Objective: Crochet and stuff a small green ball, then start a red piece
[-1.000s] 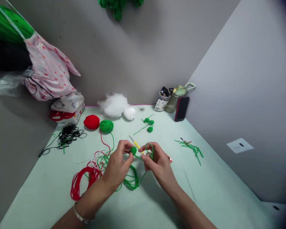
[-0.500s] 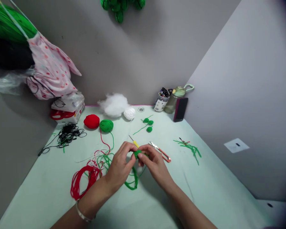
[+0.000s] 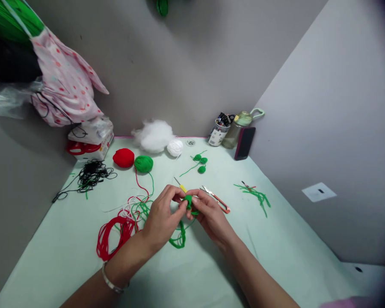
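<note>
My left hand [image 3: 162, 218] and my right hand [image 3: 210, 216] meet over the middle of the pale green table [image 3: 276, 252]. Both pinch a small green crochet piece [image 3: 189, 202] between the fingertips. A strand of green yarn [image 3: 179, 239] loops down from the piece onto the table below my hands. A yellow-handled crochet hook [image 3: 180, 186] lies just beyond my fingers. Red-handled scissors [image 3: 217, 199] lie to the right of my right hand.
A red yarn ball [image 3: 123, 157], green yarn ball [image 3: 143, 163], white yarn ball [image 3: 175, 147] and white stuffing [image 3: 153, 134] sit at the back. Tangled red yarn [image 3: 112, 235], black cord [image 3: 90, 175], small green pieces [image 3: 200, 162], green scraps [image 3: 255, 196], a pen cup [image 3: 218, 133], bottle [image 3: 239, 128] and phone [image 3: 244, 143] surround the hands.
My right hand has moved left and closed in on the green piece beside my left hand, uncovering the scissors. The yarn loop it held out earlier is gone from its fingers.
</note>
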{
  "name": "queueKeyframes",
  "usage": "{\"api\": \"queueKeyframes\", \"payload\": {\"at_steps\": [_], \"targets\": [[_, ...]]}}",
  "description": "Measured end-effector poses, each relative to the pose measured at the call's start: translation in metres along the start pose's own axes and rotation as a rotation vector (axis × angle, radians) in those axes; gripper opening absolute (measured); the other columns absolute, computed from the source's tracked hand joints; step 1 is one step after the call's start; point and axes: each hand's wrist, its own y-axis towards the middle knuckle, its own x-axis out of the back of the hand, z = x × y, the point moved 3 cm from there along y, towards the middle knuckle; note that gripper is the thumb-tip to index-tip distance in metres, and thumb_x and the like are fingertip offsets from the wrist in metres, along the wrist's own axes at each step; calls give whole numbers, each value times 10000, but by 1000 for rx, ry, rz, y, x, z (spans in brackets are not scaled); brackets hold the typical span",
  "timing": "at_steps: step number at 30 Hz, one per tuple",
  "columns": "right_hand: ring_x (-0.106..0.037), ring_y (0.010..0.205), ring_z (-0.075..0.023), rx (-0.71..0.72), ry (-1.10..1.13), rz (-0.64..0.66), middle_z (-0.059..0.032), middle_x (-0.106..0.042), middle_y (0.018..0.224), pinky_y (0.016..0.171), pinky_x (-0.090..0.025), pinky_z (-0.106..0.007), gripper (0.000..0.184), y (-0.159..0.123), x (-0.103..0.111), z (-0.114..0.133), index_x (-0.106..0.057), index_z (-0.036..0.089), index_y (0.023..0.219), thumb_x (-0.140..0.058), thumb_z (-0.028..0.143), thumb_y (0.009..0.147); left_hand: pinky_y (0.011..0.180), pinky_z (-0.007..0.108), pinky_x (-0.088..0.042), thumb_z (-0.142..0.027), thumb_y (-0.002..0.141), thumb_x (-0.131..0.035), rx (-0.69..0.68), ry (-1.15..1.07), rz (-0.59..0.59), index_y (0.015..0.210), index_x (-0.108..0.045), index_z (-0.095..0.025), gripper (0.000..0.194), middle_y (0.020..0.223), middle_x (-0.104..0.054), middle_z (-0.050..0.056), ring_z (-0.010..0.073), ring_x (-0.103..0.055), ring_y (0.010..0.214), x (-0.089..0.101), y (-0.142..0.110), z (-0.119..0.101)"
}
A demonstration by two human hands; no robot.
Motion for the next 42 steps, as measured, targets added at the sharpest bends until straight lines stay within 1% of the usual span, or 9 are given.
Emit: {"api": "queueKeyframes", "payload": {"at_steps": [6, 11, 13, 15, 22, 29, 32, 36, 42], "targets": [[-584, 561, -103, -82, 79, 6, 17, -649, 705, 565, -463, -221, 313, 2, 3, 0, -731, 179, 933, -870, 410, 773, 837, 323, -545, -174, 918, -594, 39, -54, 30, 972, -606, -225, 75, 929, -681, 15, 177, -668, 848, 0, 2, 1], [-513, 506, -81, -108, 72, 17, 4, -663, 710, 522, -418, -211, 317, 4, 4, -1, -718, 169, 907, -850, 430, 784, 886, 336, -549, -128, 863, -632, 17, -93, 126, 1140, -683, -231, 299, 1102, -673, 43, 167, -656, 866, 1, 3, -6], [-489, 492, -71, -114, 45, 20, 4, -661, 705, 519, -401, -205, 308, 4, 3, -1, -712, 164, 897, -839, 423, 788, 882, 334, -549, -139, 866, -635, 25, -127, 187, 1139, -712, -233, 299, 1112, -672, 49, 168, -653, 872, 1, 4, -9], [-486, 492, -67, -115, 5, 19, 10, -646, 690, 524, -389, -202, 308, 3, 3, -1, -706, 162, 897, -829, 424, 791, 866, 331, -548, -157, 860, -657, 55, -151, 210, 1097, -734, -233, 261, 1056, -682, 41, 173, -650, 864, 2, 5, -9], [-462, 502, -99, -40, -213, -16, 21, -598, 642, 499, -320, -226, 340, 1, -1, 2, -644, 186, 886, -698, 522, 877, 810, 328, -545, -221, 883, -659, 155, -153, 119, 1050, -682, -218, 169, 826, -693, -8, 175, -659, 767, 9, 10, 3], [-399, 565, -122, 225, -628, -148, 49, -485, 622, 534, -303, -254, 223, -1, 6, 7, -647, 191, 832, -667, 404, 900, 829, 329, -549, -270, 875, -682, 175, -198, 127, 1054, -671, -209, 189, 1035, -717, 36, 169, -661, 819, 4, 9, 12], [-410, 570, -131, 366, -812, -185, 35, -521, 642, 546, -315, -267, 177, -5, 3, 4, -633, 202, 819, -606, 323, 946, 857, 340, -538, -228, 865, -664, 179, -219, 112, 1058, -660, -213, 194, 1036, -716, 37, 182, -668, 863, 0, 7, 15], [-537, 661, -173, 550, -1010, -152, -22, -627, 733, 641, -410, -296, 162, -13, -7, -2, -623, 216, 822, -547, 254, 960, 936, 346, -509, -149, 840, -598, 185, -269, 76, 1014, -630, -217, 189, 1027, -695, 34, 195, -664, 969, -5, 4, 17], [-589, 715, -192, 709, -1172, -122, -59, -673, 805, 680, -449, -303, 164, -21, -14, 2, -620, 209, 903, -498, 212, 1011, 824, 296, -545, -263, 900, -568, 256, -380, 85, 1027, -573, -214, 137, 1002, -673, 38, 185, -680, 929, -9, 2, 18]]}}
